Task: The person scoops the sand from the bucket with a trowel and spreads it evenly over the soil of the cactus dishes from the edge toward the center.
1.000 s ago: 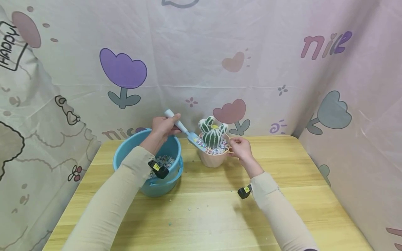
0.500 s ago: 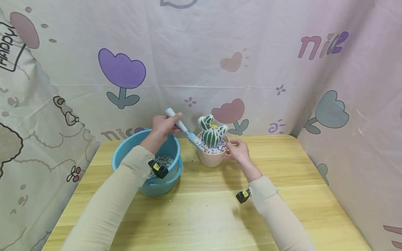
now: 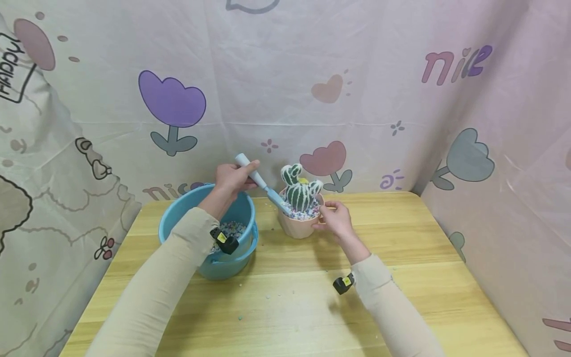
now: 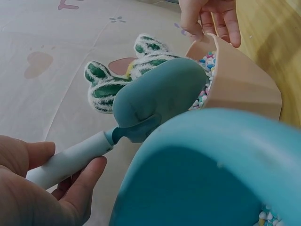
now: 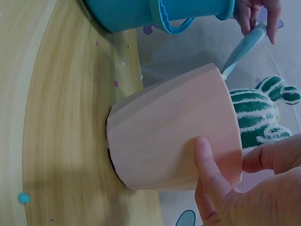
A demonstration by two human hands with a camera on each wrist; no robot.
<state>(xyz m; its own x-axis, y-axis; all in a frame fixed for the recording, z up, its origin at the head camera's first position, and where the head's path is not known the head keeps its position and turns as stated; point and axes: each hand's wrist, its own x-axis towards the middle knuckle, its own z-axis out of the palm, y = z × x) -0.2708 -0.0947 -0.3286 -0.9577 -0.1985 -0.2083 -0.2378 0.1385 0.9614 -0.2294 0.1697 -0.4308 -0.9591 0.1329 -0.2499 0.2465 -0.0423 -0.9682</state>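
Head view: blue bucket [image 3: 207, 233] on wooden table [image 3: 401, 258], pink pot [image 3: 298, 225] with cactus [image 3: 300, 191] beside it
Right hand [image 3: 335, 219] fingers curl round pot wall; left hand [image 3: 232, 179] grips trowel [image 3: 263, 186], blade on pebbles [image 3: 303, 213]. Risk: levering blade may flick pebbles over the rim or tip the cactus

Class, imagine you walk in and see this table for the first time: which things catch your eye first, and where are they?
A striped green cactus stands in a pink pot of coloured pebbles near the back of the wooden table. The left hand holds a small blue trowel with its blade at the pot's rim, while the right hand grips the pot's side. Left of the pot sits a blue bucket holding more pebbles.
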